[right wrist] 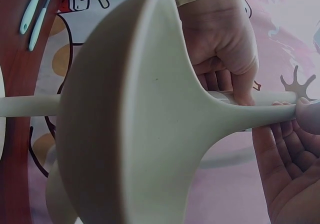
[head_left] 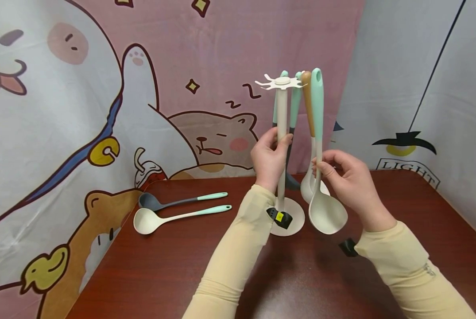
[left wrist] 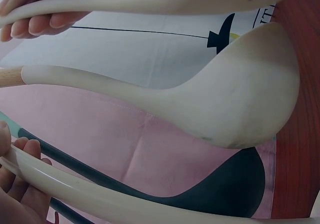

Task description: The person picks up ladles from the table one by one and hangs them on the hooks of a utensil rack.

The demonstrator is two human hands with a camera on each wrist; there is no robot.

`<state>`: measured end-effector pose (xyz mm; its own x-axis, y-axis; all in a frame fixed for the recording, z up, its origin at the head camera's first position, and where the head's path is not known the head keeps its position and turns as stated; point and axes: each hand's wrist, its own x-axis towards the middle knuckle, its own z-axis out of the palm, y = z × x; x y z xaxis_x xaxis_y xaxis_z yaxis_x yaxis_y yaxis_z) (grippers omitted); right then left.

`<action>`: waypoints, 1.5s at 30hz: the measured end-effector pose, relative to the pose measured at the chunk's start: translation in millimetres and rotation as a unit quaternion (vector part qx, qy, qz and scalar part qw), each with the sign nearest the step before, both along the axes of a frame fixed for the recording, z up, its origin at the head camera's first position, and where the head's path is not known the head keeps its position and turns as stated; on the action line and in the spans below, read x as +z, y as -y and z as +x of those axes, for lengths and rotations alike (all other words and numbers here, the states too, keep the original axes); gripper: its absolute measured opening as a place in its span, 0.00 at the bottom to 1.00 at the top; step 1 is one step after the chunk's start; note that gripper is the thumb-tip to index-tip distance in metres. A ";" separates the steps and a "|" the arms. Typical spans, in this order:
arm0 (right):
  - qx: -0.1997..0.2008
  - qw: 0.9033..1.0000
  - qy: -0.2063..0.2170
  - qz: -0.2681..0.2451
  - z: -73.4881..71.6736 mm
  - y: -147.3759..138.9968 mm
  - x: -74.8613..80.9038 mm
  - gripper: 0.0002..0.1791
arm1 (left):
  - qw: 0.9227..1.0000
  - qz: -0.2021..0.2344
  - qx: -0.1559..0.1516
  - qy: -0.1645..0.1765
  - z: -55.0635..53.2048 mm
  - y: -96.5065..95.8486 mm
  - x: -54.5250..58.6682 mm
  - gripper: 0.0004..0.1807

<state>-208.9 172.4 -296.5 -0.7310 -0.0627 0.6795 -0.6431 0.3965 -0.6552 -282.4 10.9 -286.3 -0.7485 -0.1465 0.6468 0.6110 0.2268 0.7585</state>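
My left hand [head_left: 270, 159] grips the cream pole [head_left: 282, 110] of a utensil stand, whose round base [head_left: 295, 221] rests on the table and whose top carries a hooked rack [head_left: 282, 82]. Between thumb and fingers, my right hand [head_left: 351, 181] pinches the neck of a white ladle [head_left: 327, 215] with a mint handle [head_left: 317, 106]. That handle's top end is beside the rack; whether a hook passes through its hole, I cannot tell. Behind hang a white utensil [left wrist: 240, 89] with a wooden handle [head_left: 307, 102] and dark utensils [left wrist: 220, 184] with mint handles, partly hidden.
On the table's left side lie a dark grey ladle [head_left: 150, 201] and a white ladle [head_left: 146, 221], both with mint handles pointing right. The reddish-brown table [head_left: 174, 274] meets a printed cloth backdrop [head_left: 222, 53] behind it. Black wrist devices [head_left: 281, 219] sit at both cuffs.
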 end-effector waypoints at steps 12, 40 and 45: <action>0.006 1.000 0.008 0.005 -1.9 1.8 -3.9 0.04 | 1.000 0.005 -0.003 -0.001 1.3 -0.4 0.3 0.09; 0.003 0.999 0.045 0.017 -2.0 10.3 -7.8 0.05 | 1.000 0.006 -0.002 0.002 0.8 0.1 0.9 0.08; 0.008 0.998 0.058 0.022 -3.3 12.0 -9.5 0.05 | 1.000 0.006 -0.003 0.001 1.0 0.4 1.4 0.08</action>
<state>-212.2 160.3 -306.0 -0.8027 -0.1040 0.5873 -0.5713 0.4168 -0.7070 -281.4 10.5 -284.9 -0.7507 -0.1501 0.6434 0.6105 0.2147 0.7624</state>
